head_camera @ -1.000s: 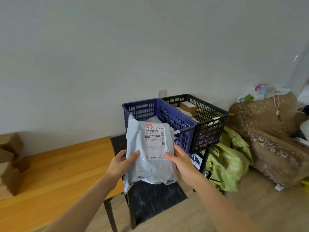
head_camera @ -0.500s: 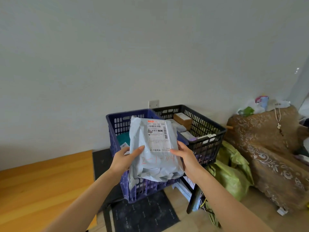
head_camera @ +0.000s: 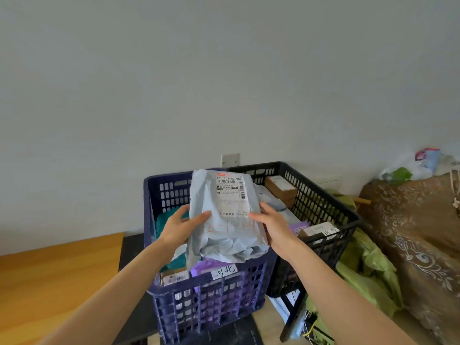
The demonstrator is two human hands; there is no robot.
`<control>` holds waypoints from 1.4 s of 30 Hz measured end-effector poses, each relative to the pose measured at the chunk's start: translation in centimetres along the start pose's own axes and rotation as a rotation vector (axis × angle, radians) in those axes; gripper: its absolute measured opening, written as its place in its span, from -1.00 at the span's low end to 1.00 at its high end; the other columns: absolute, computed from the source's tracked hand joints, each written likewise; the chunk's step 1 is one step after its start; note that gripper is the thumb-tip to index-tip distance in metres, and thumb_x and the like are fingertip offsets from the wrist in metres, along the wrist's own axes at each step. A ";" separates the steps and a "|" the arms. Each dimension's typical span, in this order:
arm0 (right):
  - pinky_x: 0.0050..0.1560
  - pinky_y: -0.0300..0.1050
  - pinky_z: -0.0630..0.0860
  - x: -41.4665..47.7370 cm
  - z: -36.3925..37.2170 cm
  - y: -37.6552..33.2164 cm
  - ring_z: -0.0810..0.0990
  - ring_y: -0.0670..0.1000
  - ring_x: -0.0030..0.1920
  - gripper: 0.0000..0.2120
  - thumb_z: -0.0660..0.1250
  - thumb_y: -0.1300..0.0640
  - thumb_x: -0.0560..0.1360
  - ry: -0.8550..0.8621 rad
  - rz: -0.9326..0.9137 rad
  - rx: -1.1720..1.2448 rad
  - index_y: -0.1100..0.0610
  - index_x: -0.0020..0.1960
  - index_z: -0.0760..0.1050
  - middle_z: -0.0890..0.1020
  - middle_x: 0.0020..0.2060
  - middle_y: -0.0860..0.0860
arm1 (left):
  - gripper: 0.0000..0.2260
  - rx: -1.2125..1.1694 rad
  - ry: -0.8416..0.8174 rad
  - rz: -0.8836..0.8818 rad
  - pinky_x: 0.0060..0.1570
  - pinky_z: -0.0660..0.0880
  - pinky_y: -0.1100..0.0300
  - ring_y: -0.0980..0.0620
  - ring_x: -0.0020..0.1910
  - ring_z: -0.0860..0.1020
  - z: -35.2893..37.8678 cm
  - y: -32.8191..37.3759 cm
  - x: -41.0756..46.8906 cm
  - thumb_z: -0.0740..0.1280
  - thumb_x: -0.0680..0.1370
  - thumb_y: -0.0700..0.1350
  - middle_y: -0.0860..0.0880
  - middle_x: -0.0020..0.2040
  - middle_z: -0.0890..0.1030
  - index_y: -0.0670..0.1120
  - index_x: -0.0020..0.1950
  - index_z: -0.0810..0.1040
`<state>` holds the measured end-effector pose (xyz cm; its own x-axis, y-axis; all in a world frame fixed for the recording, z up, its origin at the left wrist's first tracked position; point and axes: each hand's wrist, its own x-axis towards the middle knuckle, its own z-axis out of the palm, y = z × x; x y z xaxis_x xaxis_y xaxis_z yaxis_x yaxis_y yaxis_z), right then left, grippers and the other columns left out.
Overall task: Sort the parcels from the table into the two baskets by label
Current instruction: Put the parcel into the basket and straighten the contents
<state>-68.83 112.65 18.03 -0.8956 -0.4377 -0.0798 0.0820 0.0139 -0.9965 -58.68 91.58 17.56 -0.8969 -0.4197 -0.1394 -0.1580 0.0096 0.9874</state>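
We hold the grey poly-mailer parcel upright between both hands, above the blue basket and leaning toward the black basket beside it. Our left hand grips its left edge with the thumb laid across the front, and our right hand grips the right edge the same way. The fingers behind are hidden. The bag looks soft and light to us: its film is creased and the lower end sags in folds, so whatever is inside is probably cloth-like and not fragile. The plastic will likely be slick, so we judge the side edges near the middle the best hold, keeping the printed shipping label uncovered for reading. The blue basket carries a handwritten tag on its front rim, and both baskets already hold parcels. They sit on a dark stand, just beside the wooden table. Behind is a plain pale wall with a socket plate. To the right stand a patterned brown armchair and crumpled green bags.
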 end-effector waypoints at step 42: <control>0.38 0.06 0.34 28.1 6.6 10.5 0.37 0.17 0.36 -0.37 0.30 -0.01 0.56 -0.235 0.196 -0.833 -0.17 0.53 0.09 0.20 0.43 0.14 | -0.30 0.033 0.078 -0.371 0.12 0.56 -0.12 -0.11 0.11 0.57 0.6 -10.3 24.7 0.44 0.47 -0.21 -0.05 0.18 0.51 0.09 0.50 0.19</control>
<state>-90.21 94.58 5.44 -0.7784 -0.5305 -0.3357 -0.2022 0.7180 -0.6661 -79.51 81.68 3.87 -0.7425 -0.4678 -0.4795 -0.4801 -0.1275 0.8679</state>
